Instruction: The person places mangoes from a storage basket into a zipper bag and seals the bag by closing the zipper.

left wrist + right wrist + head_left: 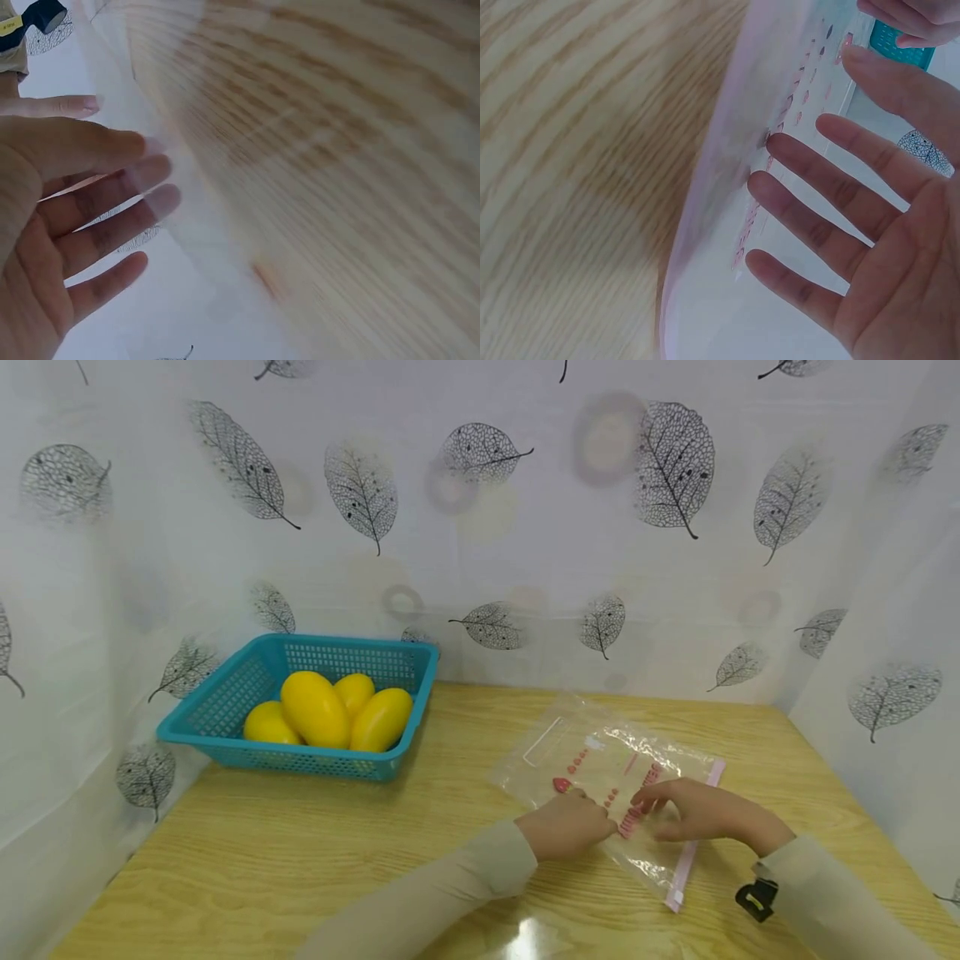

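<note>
A clear plastic zip bag [577, 752] with pink lettering, strawberry prints and a pink zip strip [686, 868] lies slanted before me. My left hand [567, 825] is at its near edge, thumb and forefinger pinching the film. In the left wrist view, see-through film covers the fingertips [161, 199] of that hand, its other fingers loosely extended. Over the bag's printed right part is my right hand [693, 814], fingers spread and relaxed. The right wrist view shows its fingertips [761, 184] right at the film, close to the pink strip.
At the back left of the wooden table [315, 827] stands a teal plastic basket [277, 760] holding several yellow oval fruits [315, 710]. A white curtain [510, 543] with a leaf print hangs behind the table and along its sides. A small black device [757, 897] sits at my right wrist.
</note>
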### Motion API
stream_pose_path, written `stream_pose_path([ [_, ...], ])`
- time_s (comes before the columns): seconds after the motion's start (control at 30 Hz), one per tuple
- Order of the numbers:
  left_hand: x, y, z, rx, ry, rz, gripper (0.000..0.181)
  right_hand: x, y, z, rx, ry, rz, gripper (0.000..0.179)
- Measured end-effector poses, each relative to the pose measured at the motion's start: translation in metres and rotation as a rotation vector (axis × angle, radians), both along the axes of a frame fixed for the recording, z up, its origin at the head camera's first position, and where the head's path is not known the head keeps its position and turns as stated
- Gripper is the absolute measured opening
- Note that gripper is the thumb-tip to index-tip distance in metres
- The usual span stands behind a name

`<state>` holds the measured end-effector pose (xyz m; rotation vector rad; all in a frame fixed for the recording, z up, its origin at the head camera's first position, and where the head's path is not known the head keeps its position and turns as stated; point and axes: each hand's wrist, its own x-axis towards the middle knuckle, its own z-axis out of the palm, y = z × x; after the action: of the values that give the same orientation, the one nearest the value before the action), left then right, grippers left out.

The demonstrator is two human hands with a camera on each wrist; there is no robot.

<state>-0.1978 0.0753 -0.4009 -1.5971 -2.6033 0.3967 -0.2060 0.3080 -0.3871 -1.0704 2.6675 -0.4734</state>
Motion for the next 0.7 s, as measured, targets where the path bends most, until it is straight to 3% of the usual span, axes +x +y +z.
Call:
stream_pose_path([
  [0.1, -0.002, -0.007, 0.001, 0.047, 0.032, -0.003, 0.024, 0.002, -0.001, 0.002, -0.004, 0.000, -0.004, 0.040],
  [0.27, -0.007, -0.020, 0.001, 0.161, 0.162, -0.036, 0.025, 0.004, 0.000, 0.007, -0.003, 0.011, -0.041, 0.038],
  [0.43, -0.011, -0.030, -0.002, 0.284, 0.283, -0.065, 0.032, 0.005, 0.006, 0.013, 0.002, 0.086, -0.084, 0.038],
  [0.7, -0.017, -0.041, 0.000, 0.462, 0.372, 0.013, 0.008, 0.005, 0.017, 0.028, -0.008, 0.204, -0.101, 0.042],
])
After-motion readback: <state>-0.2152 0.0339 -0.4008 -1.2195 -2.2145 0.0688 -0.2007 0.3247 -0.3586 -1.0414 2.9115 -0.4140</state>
